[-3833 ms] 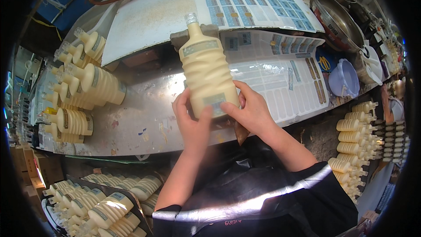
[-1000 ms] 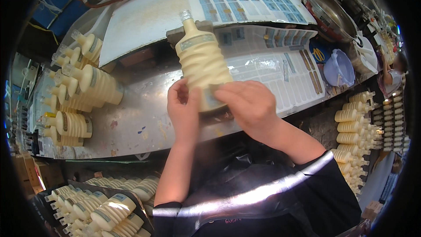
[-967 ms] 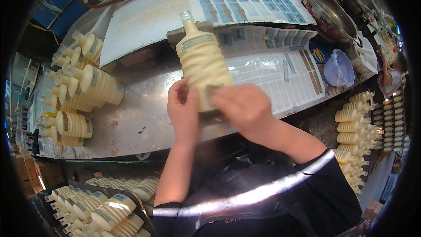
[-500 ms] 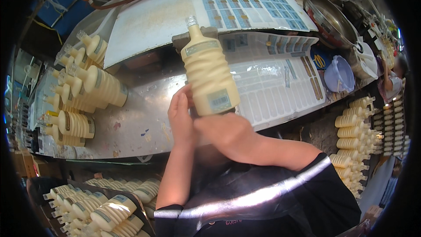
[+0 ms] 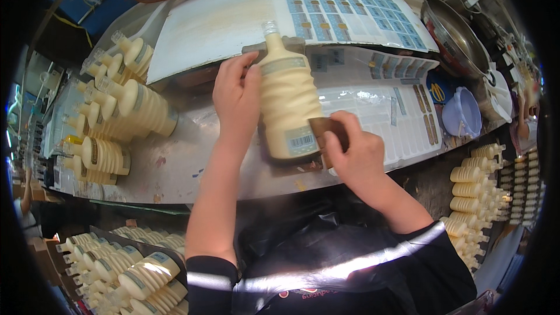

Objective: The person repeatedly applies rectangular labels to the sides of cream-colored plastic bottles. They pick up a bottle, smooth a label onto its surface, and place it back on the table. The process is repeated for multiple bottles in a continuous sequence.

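A cream bottle with wavy ridged sides and a clear cap lies with its neck away from me and its front up. It has a pale label at the shoulder and a barcode label near its base. A dark block shows behind its neck. My left hand is beside the bottle's upper left, fingers bent and apart, thumb at its edge; whether it presses on it I cannot tell. My right hand pinches a flat brown piece against the bottle's lower right edge.
Sheets of blue labels lie on a white board at the back. A label backing sheet is right of the bottle, near a lilac bucket and a metal pan. Several similar bottles lie at left; more are stacked below.
My left hand has moved up from the bottle's base to its shoulder. My right hand has shifted to the lower right edge, where the brown piece now shows. The view has shifted slightly.
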Demonstrator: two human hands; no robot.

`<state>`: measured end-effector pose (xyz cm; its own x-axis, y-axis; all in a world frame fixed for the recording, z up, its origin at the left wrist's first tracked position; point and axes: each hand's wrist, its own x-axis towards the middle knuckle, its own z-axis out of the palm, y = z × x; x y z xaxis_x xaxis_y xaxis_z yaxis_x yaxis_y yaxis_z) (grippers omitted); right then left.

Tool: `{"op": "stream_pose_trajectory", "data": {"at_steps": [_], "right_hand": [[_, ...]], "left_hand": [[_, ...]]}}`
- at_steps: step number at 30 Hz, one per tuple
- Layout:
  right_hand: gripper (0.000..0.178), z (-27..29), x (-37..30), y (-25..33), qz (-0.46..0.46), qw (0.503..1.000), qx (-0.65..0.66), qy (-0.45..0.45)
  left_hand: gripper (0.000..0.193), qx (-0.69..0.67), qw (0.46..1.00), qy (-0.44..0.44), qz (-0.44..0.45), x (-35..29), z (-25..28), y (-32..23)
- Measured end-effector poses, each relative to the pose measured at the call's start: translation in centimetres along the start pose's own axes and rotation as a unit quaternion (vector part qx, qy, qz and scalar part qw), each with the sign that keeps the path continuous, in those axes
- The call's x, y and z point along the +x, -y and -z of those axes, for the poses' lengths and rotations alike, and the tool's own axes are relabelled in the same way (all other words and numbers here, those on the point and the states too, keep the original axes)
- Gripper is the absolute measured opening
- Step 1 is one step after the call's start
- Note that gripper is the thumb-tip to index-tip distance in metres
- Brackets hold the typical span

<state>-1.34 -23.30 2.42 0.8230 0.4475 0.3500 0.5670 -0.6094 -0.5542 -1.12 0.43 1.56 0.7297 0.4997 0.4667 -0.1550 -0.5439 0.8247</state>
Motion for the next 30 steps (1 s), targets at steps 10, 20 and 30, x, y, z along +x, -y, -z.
{"op": "stream_pose_trajectory", "data": {"at_steps": [10,20,30], "right_hand": [[0.024,0.6,0.8,0.5,0.079,0.996,0.031,-0.038],[0.037,0.0,1.0,-2.4,0.275,0.954,0.014,-0.117],[0.028,1.9,1.6,-9.3,-0.146,0.818,0.557,0.019]], "left_hand": [[0.041,0.293,0.951,0.095,0.001,7.2,-2.9,-0.8],[0.031,0.160,0.982,0.048,0.087,7.8,0.5,-1.7],[0.009,-0.199,0.960,-0.187,0.061,-3.7,14.5,-5.2]]}}
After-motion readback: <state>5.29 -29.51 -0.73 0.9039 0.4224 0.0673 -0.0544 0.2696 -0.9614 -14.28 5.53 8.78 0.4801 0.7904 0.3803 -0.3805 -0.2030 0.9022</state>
